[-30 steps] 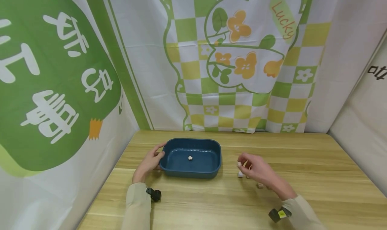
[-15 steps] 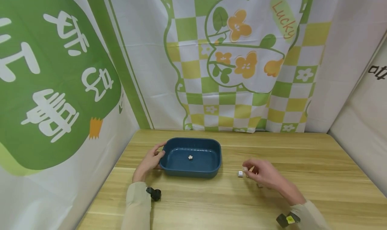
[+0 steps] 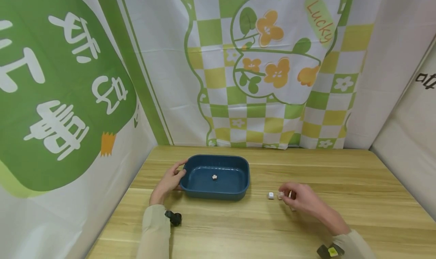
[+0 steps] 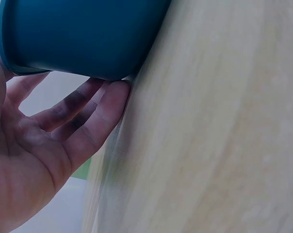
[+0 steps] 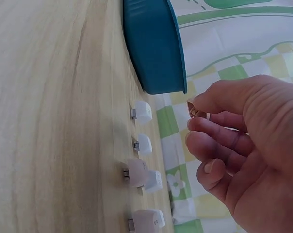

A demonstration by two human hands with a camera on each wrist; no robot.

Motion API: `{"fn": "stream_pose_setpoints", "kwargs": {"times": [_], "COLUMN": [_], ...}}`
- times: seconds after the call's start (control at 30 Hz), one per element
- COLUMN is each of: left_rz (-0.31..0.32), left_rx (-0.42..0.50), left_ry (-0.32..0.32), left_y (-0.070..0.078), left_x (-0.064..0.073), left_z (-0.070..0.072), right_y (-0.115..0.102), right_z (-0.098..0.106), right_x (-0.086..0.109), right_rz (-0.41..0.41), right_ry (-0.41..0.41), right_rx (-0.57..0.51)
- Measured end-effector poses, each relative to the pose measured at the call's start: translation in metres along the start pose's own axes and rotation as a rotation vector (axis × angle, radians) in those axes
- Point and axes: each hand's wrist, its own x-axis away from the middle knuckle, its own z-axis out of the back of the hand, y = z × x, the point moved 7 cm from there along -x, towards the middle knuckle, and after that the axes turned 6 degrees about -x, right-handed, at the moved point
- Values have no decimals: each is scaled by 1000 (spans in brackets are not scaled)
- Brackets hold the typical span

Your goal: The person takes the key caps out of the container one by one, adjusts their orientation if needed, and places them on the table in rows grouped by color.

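Observation:
My left hand (image 3: 169, 181) grips the left end of a dark blue tray (image 3: 214, 196), with the thumb at the rim. In the left wrist view its fingertips (image 4: 115, 94) touch the tray's outer wall low down, close to the tabletop. One small pale keycap (image 3: 214, 177) lies inside the tray. To the right of it, my right hand (image 3: 301, 198) pinches a small keycap (image 5: 197, 110) with a brownish underside between thumb and index finger. Below that hand, several white keycaps (image 5: 143, 111) stand in a row on the table, partly hidden from the head view by the fingers.
The wooden table (image 3: 218, 232) runs back to a hanging printed cloth (image 3: 238, 123). Another printed cloth (image 3: 61, 100) walls off the left side, and a pale one (image 3: 412, 130) the right. Small black devices are strapped on both sleeves.
My right hand has moved right and slightly toward me, uncovering the white keycap nearest the tray. The left hand and the tray have stayed in place.

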Motion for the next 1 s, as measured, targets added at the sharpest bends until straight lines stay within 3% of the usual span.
{"fn": "stream_pose_setpoints", "kwargs": {"times": [0.47,0.77,1.0], "left_rz": [-1,-14,-19], "left_rx": [-20,-26,-29], "left_ry": [6,-10,-8], "left_y": [0,3,5], "left_x": [0,2,2], "left_z": [-1,-1,0], "right_y": [2,12,13], "right_z": [-5,-14,-17], "right_x": [6,10,12], "right_rz": [12,-55,-47], "right_ry": [-48,-132,-156], "right_rx": [46,21,93]}}
